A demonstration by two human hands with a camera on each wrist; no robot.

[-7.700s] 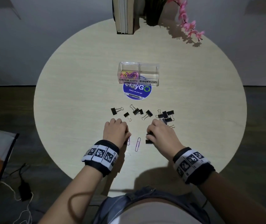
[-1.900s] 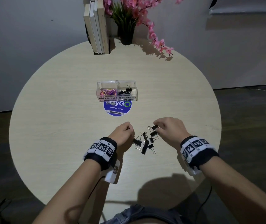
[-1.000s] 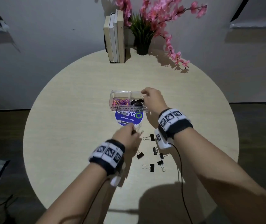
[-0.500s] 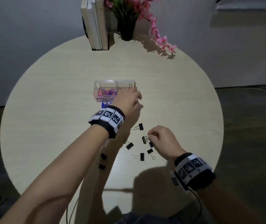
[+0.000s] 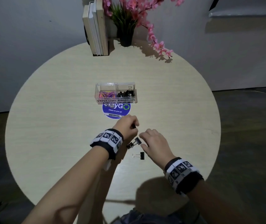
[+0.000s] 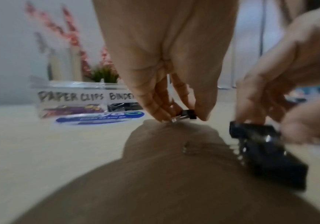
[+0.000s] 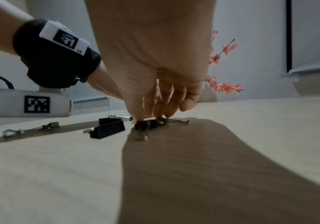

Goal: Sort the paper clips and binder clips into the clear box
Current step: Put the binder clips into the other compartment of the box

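Note:
The clear box (image 5: 96, 94) sits mid-table, with coloured paper clips (image 5: 106, 94) in its left compartment and black binder clips (image 5: 125, 94) in its right. Just in front of it, my left hand (image 5: 134, 127) pinches a small black binder clip (image 6: 188, 114) at the table surface. My right hand (image 5: 145, 139) is beside it, fingertips down and pinching another binder clip (image 7: 146, 123) on the table. Two more binder clips lie loose, one (image 5: 137, 141) between my hands and the other (image 5: 140, 155) nearer to me.
A round blue sticker (image 5: 116, 110) lies in front of the box. Upright books (image 5: 96, 28) and a pot of pink flowers (image 5: 127, 21) stand at the table's (image 5: 56, 126) far edge. Dark floor surrounds the round table.
My left hand has come back from the box's binder clip compartment to the loose clips and pinches one. My right hand stayed among the clips. Fewer clips lie on the table.

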